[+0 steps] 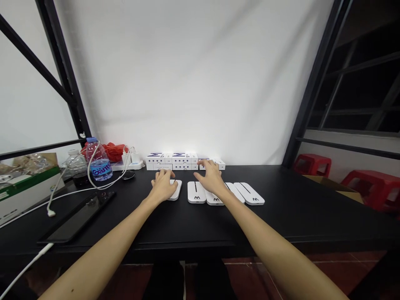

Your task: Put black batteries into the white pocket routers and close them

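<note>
Left end of the black desk (290, 216): a green-and-white box (29, 193) with clear plastic packaging (34, 163) in its top; beside it, a clear container with a pale lid (76, 164). Next, a dark-screened tablet (79, 218) lies flat, a white cable (45, 249) at its near end. A blue-capped water bottle (99, 160) stands behind it, part-filled, a second white cable (90, 173) looping across its front; red plastic (114, 151) bunched behind, white power strip (134, 165) with plugs to the right. Toward the middle, the left hand (163, 186) lies palm down over the leftmost white device (177, 191), covering part of it; fingers spread, but whether its grip is clamped on the device cannot be told. Behind, along the wall, white cartons (184, 161) with dark blue print, stacked in two layers at left and centre. Right of the left hand, past a gap, four more white devices (196, 193) lie side by side, flat, dark stripe and logo visible on several. Right hand (211, 178) is over this group, partly hiding it; grip apart, thumb clear of the fingers. Far right, beyond the desk: red stools (312, 164) and an open cardboard box (333, 187).
</note>
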The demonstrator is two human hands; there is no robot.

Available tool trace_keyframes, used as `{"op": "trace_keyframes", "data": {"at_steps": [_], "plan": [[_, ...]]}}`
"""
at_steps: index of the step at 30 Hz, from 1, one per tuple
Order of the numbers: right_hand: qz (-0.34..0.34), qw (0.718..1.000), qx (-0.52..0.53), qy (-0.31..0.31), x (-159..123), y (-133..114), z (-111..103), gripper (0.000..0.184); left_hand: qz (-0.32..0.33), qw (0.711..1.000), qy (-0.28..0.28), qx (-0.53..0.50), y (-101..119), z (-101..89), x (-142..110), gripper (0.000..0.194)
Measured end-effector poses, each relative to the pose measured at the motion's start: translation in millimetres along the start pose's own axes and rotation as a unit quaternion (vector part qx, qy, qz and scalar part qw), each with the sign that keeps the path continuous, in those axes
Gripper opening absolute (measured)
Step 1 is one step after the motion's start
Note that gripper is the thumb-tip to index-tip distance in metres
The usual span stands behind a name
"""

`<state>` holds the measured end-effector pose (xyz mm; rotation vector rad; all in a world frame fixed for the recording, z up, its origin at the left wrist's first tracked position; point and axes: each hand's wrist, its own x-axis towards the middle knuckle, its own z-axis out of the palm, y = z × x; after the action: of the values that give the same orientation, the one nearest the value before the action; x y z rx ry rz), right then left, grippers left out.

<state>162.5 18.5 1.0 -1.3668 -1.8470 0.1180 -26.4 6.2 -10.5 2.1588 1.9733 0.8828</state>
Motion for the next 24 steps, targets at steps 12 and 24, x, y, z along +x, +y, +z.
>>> {"op": "trace_keyframes", "data": {"at_steps": [12, 24], "plan": [[-0.021, 0.985, -0.167, -0.042, -40.1, 83.5, -64.4, 0.033, 0.132, 0.983, -0.107, 0.066, -22.7, -12.6, -45.0, 0.056], [0.012, 0.948, -0.239, -0.208, -72.3, 88.4, -73.0, 0.062, 0.151, 0.981, -0.076, 0.097, -26.1, -13.1, -56.6, 0.054]]}}
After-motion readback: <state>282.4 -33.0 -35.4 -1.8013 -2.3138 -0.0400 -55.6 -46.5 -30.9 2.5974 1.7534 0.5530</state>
